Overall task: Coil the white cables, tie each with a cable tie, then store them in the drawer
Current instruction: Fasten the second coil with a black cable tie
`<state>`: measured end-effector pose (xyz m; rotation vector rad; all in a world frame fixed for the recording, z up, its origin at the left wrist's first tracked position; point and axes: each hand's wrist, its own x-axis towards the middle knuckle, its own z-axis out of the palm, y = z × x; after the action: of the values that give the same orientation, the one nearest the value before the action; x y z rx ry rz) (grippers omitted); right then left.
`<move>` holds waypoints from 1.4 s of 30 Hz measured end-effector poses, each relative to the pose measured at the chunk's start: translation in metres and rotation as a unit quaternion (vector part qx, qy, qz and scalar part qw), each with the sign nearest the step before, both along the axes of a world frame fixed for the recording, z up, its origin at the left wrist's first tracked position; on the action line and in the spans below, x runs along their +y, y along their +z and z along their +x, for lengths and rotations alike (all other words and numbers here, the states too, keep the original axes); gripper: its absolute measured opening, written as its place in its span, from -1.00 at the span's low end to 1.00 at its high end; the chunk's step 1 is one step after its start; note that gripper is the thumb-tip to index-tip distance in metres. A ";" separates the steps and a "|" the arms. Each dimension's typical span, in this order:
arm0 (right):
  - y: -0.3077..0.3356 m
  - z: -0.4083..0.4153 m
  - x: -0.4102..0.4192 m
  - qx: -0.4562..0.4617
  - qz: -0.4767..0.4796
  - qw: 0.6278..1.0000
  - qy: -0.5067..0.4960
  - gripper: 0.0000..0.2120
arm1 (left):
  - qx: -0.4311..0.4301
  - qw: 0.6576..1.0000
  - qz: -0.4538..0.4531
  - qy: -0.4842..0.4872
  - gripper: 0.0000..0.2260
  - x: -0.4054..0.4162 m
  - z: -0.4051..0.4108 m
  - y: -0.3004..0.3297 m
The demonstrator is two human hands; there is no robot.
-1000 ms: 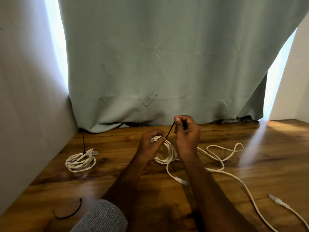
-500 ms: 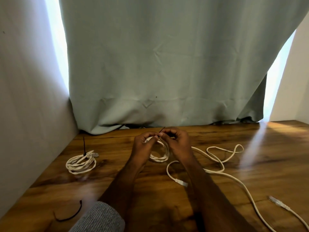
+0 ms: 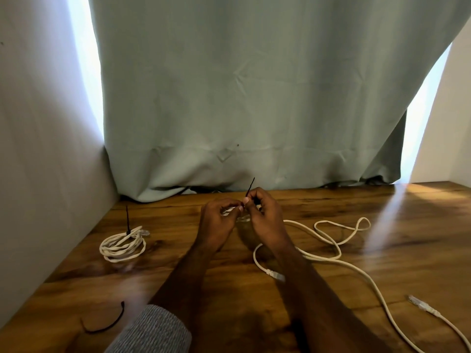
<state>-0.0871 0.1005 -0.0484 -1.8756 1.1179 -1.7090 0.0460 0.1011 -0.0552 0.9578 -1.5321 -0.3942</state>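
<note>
My left hand (image 3: pixel 219 220) grips a small coil of white cable (image 3: pixel 229 211), mostly hidden behind both hands above the wooden table (image 3: pixel 331 289). My right hand (image 3: pixel 262 215) pinches a black cable tie (image 3: pixel 250 187) whose tail sticks up and back from my fingertips. A tied white coil (image 3: pixel 122 245) with an upright black tie lies at the left. A loose white cable (image 3: pixel 331 240) winds across the table to the right, one plug (image 3: pixel 276 275) near my right forearm. A spare black tie (image 3: pixel 107 324) lies at the front left.
A grey-green curtain (image 3: pixel 254 98) hangs behind the table, touching its back edge. A pale wall (image 3: pixel 38 174) borders the left side. Another white cable end with a clear plug (image 3: pixel 420 305) lies at the front right. No drawer is in view.
My hands have drawn close together around the coil and risen slightly. The tie's tail, which shortened half a second ago, now sticks up longer from my right fingertips.
</note>
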 end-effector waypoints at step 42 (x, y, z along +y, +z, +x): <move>-0.011 0.120 0.036 0.363 -0.067 0.928 0.058 -0.84 | -0.244 0.950 0.050 0.187 -0.63 0.085 0.171 0.019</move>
<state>0.0332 0.1363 -0.0590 -2.7094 1.1031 -1.0463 0.2166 0.1863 -0.0363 1.4735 -1.7268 0.0464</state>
